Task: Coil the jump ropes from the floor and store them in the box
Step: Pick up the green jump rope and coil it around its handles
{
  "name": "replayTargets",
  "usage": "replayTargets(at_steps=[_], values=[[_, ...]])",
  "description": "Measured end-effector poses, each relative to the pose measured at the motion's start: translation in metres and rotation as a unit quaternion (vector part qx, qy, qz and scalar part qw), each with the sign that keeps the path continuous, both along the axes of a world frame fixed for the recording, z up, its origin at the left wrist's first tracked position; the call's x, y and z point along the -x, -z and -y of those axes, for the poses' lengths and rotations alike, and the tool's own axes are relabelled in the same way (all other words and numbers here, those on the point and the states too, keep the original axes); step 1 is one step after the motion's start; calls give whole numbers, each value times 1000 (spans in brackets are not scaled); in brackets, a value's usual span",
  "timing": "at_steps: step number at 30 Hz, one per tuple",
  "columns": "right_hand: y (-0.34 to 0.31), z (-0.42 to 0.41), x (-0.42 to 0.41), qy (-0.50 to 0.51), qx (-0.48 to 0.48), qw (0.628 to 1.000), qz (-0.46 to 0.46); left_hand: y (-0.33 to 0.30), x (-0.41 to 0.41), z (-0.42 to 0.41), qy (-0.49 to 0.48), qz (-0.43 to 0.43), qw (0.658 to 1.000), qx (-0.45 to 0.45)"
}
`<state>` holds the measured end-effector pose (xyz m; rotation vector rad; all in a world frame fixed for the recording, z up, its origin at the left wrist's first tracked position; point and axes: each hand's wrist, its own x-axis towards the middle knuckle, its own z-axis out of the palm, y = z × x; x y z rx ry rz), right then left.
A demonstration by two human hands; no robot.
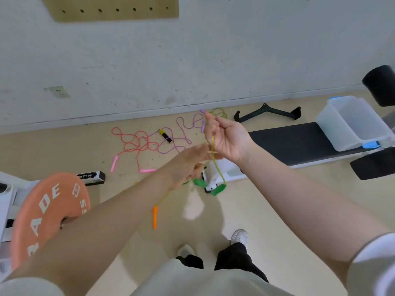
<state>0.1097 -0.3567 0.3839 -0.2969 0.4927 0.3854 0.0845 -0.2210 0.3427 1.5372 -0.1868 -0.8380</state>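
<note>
Right hand (229,141) is pinching a yellow-green rope (215,161); blurred left hand (188,165) is gripping it; red rope (134,144) and purple rope (181,133) are lying at 11 o'clock.

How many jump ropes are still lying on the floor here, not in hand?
3, maybe more hidden: a red rope with pink handles at left, a purple rope tangled beside it, and a yellow-green rope by the wall. An orange handle nearer belongs to an unclear rope.

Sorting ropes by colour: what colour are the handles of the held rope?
Green handles, clearest in the head view.
</note>
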Motion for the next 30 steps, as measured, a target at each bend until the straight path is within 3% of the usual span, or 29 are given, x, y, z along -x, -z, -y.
replayTargets(at_steps=[3,5,7,10,14,19,22,24,28,30], values=[[-5,1,-3,55,32,998,14,-3,9,16,57,39,997,-33],[-4,9,-5,64,68,995,31,0,10,22,42,49,997,-35],[-1,19,-2,27,177,983,45,0,6,24,-7,58,998,-31],[14,31,14,-78,347,931,77,-7,-3,31,-71,41,997,15],[30,41,39,-212,423,866,164,-10,-17,44,-140,-38,985,98],[39,44,44,-148,561,780,235,-27,-30,55,-243,-120,944,189],[36,47,43,-200,594,737,255,-34,-37,61,-275,-135,929,207],[31,49,39,-211,589,735,262,-40,-40,65,-289,-132,925,206],[23,58,27,-178,491,816,249,-48,-43,76,-335,-125,911,206],[20,63,23,-189,463,827,255,-48,-47,81,-361,-78,917,152]])
